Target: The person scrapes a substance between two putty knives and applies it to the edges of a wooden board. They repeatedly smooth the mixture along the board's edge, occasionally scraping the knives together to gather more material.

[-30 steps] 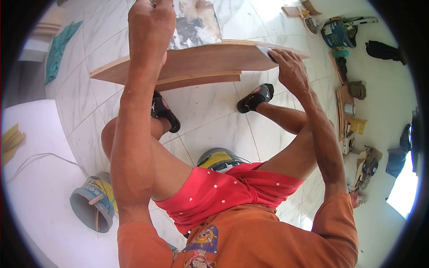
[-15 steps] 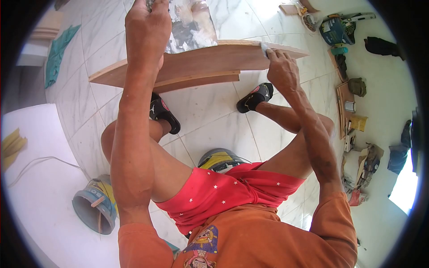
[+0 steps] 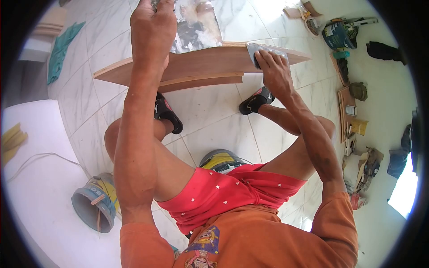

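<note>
My left hand [image 3: 154,33] grips the edge of a flat metal plate [image 3: 199,27] smeared with white and grey paste, held over a curved wooden panel [image 3: 201,62]. Under the panel's near side runs a shorter wooden strip [image 3: 203,82]. At the panel's right part, my right hand [image 3: 275,69] is closed on a thin grey scraper blade [image 3: 281,53], whose flat face lies against the wood, fingers pressed on it.
A bucket [image 3: 94,205] lies tipped at the lower left, another bucket [image 3: 219,160] stands between my legs. Marble-look tiles [image 3: 210,120] cover the floor. A green cloth [image 3: 65,51] is at left; a blue tool bag [image 3: 337,35] and assorted items line the right side.
My right hand has tilted the scraper, so its broad face now shows on the panel's right part. The plate and panel appear slightly further right in view.
</note>
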Demonstrator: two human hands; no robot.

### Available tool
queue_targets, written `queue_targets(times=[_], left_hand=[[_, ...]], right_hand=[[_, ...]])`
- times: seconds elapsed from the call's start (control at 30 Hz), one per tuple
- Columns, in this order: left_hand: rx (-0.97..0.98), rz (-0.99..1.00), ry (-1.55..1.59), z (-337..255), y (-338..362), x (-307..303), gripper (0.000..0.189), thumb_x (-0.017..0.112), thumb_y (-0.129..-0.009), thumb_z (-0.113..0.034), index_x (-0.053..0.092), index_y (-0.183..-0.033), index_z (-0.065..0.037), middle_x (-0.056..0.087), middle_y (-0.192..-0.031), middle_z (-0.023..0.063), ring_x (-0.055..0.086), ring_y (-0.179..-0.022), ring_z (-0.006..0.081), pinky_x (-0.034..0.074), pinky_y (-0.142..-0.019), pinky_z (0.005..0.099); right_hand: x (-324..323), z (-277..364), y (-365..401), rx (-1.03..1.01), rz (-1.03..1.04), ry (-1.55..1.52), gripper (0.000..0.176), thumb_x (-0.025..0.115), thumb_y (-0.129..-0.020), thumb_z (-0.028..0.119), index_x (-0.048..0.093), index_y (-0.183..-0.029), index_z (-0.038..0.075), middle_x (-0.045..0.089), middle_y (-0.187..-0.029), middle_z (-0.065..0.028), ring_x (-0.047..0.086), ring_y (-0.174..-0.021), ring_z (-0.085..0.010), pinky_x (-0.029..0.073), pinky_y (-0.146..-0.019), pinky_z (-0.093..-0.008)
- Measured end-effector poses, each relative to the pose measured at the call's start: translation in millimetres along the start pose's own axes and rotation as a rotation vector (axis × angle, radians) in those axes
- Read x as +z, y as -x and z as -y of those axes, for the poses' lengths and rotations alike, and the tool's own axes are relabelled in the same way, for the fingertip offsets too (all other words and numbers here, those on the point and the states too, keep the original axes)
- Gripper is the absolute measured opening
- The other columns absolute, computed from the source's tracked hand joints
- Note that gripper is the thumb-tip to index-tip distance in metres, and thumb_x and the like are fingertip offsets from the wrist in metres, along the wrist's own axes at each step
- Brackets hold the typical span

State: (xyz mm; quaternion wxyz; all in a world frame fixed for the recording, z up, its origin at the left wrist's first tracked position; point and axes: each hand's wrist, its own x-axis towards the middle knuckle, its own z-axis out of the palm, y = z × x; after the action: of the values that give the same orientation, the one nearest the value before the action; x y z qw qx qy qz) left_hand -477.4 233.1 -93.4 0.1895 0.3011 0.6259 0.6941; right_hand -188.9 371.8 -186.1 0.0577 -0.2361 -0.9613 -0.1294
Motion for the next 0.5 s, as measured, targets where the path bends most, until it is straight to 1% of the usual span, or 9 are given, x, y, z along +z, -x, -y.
queue_targets(times=[0.07,0.1,0.2,0.23,0.33,0.37,0.47,0.5], left_hand=[[0.010,-0.002,-0.023,9.8,-8.5,-4.5,0.030,0.051,-0.103,-0.022,0.062,-0.113,0.004,0.065,-0.094,0.0090,0.058,-0.084,0.0162,0.048,-0.079,0.0313],[0.013,-0.001,-0.034,8.0,-9.0,-5.7,0.030,0.051,-0.103,-0.022,0.062,-0.113,0.004,0.065,-0.095,0.0092,0.058,-0.084,0.0165,0.048,-0.079,0.0314],[-0.096,-0.012,0.019,-3.4,-2.0,-1.2,0.032,0.051,-0.103,-0.022,0.061,-0.115,0.005,0.065,-0.095,0.0102,0.059,-0.085,0.0175,0.048,-0.080,0.0324],[-0.090,-0.017,0.015,-2.8,-1.8,0.8,0.032,0.050,-0.103,-0.023,0.062,-0.115,0.005,0.065,-0.096,0.0104,0.059,-0.085,0.0178,0.049,-0.080,0.0326],[-0.051,-0.022,-0.010,1.3,-0.8,1.2,0.033,0.050,-0.103,-0.023,0.062,-0.115,0.005,0.066,-0.096,0.0108,0.059,-0.085,0.0181,0.049,-0.080,0.0330],[-0.027,-0.017,-0.023,1.8,0.2,-0.2,0.033,0.050,-0.103,-0.023,0.062,-0.115,0.005,0.066,-0.095,0.0108,0.059,-0.085,0.0179,0.049,-0.080,0.0329],[-0.011,-0.018,-0.080,-5.4,5.9,-3.3,0.033,0.050,-0.103,-0.023,0.062,-0.115,0.005,0.066,-0.095,0.0106,0.059,-0.085,0.0176,0.049,-0.079,0.0327],[-0.012,-0.018,-0.101,-8.4,6.8,-3.1,0.032,0.050,-0.103,-0.023,0.062,-0.115,0.005,0.066,-0.095,0.0105,0.059,-0.084,0.0175,0.049,-0.079,0.0326]], right_hand=[[-2.6,2.7,10.6,-0.025,0.012,-0.008,0.048,0.060,-0.086,-0.003,0.061,-0.133,0.005,0.060,-0.136,-0.0102,0.054,-0.127,-0.0294,0.041,-0.105,-0.0460],[-10.6,2.9,11.1,-0.051,0.018,-0.007,0.051,0.061,-0.084,-0.004,0.061,-0.134,0.005,0.061,-0.134,-0.0111,0.055,-0.125,-0.0295,0.042,-0.105,-0.0462],[-15.7,0.8,1.4,-0.022,-0.042,-0.025,0.051,0.062,-0.083,-0.006,0.061,-0.133,0.005,0.062,-0.132,-0.0113,0.057,-0.124,-0.0290,0.042,-0.104,-0.0463],[-17.0,-0.3,-5.2,-0.001,-0.073,-0.013,0.046,0.060,-0.085,-0.003,0.062,-0.130,0.005,0.064,-0.130,-0.0108,0.059,-0.121,-0.0293,0.043,-0.103,-0.0465],[-5.5,-7.5,-12.2,0.117,-0.117,0.054,0.040,0.058,-0.088,0.001,0.064,-0.127,0.005,0.067,-0.126,-0.0102,0.062,-0.119,-0.0296,0.046,-0.099,-0.0470],[-4.6,-10.3,-10.9,0.186,-0.075,0.056,0.037,0.057,-0.089,0.006,0.065,-0.124,0.005,0.068,-0.123,-0.0113,0.063,-0.117,-0.0308,0.048,-0.095,-0.0474],[-11.2,-7.3,-11.8,0.369,0.065,0.084,0.036,0.056,-0.087,0.006,0.067,-0.122,0.005,0.068,-0.122,-0.0128,0.063,-0.117,-0.0316,0.049,-0.094,-0.0478],[-15.0,-5.8,-14.7,0.401,0.140,0.041,0.036,0.055,-0.087,0.006,0.068,-0.121,0.005,0.069,-0.122,-0.0140,0.062,-0.117,-0.0325,0.049,-0.094,-0.0480]])
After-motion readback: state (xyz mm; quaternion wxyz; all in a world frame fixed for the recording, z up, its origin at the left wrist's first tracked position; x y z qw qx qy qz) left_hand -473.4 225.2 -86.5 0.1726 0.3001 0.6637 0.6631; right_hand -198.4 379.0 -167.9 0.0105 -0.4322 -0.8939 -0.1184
